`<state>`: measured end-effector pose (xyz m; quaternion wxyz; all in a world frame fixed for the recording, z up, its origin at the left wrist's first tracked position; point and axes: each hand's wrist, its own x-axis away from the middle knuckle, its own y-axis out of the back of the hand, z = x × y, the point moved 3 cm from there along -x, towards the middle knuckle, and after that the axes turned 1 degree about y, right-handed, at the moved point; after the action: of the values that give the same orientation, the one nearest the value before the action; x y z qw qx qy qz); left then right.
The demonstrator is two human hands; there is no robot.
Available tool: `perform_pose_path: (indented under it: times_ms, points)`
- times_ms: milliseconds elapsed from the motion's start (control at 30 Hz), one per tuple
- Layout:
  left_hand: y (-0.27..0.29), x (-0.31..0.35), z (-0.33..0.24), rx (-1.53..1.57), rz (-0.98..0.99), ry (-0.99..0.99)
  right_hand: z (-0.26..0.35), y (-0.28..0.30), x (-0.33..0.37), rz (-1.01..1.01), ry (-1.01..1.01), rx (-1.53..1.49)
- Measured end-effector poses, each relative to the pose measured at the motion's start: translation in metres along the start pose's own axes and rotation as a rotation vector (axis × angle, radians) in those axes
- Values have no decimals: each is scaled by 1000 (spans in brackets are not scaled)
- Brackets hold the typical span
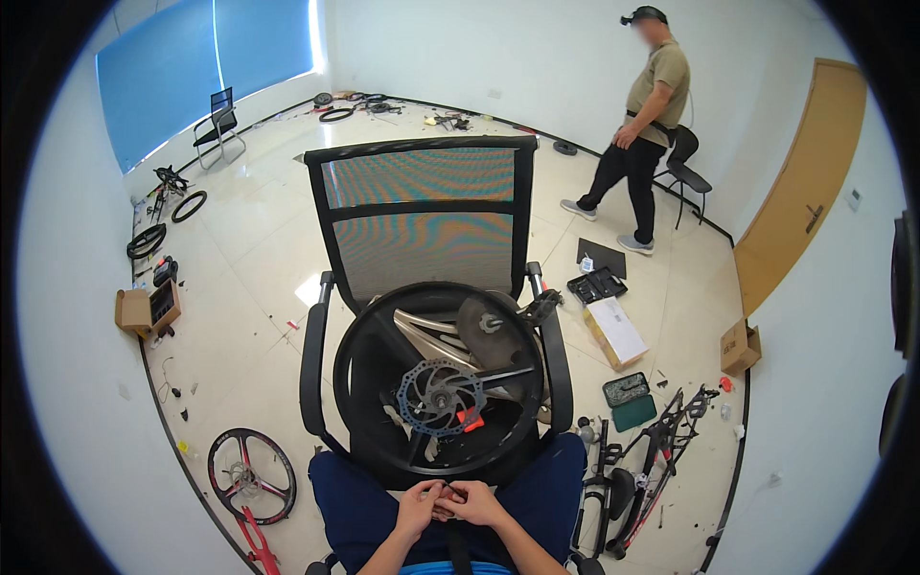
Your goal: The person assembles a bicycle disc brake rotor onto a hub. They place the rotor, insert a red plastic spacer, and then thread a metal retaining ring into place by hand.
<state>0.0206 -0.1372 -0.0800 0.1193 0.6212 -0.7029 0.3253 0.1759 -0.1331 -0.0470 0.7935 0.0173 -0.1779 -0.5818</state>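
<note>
My left hand (419, 505) and my right hand (476, 502) meet above my lap, with fingers closed and pressed together. Something small and dark seems to be pinched between the fingertips; I cannot make out what it is. Just beyond them a black three-spoke bicycle wheel (342, 383) lies across the seat of a mesh-backed office chair (422, 244). At its hub sits a steel disc brake rotor (414, 385). An orange-red piece (470, 420) shows beside the rotor. Pale curved metal parts (431, 337) rest under the rim, partly hidden by it.
At right on the floor lie a bicycle frame (656, 455), a green case (632, 412), a white-topped box (615, 331) and a black tool case (596, 286). Another wheel (222, 491) and red fork (257, 539) lie left. A person (661, 96) stands beyond, near a black chair (685, 172).
</note>
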Motion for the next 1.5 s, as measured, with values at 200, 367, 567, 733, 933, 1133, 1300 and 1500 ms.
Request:
perform_pose_path:
  times_ms: [200,367,567,733,933,1133,1300,1500]
  points:
    - [-1,6,8,198,-44,14,2,2,2,-125,44,-52]
    - [-11,23,16,499,133,130,8,6,1,-106,81,-149]
    - [-4,31,13,459,134,198,10,0,10,-85,71,-100]
    - [-5,32,-19,338,-91,15,21,4,11,-172,41,-395]
    - [-20,0,-87,58,-135,-330,25,54,-29,-486,-24,-446]
    - [-43,-32,-138,-308,-324,-762,43,63,-68,-549,-44,-448]
    - [-45,-32,-146,-434,-431,-955,36,56,-80,-540,-18,-513]
    - [-33,-34,-128,-334,-398,-785,32,55,-83,-556,28,-530]
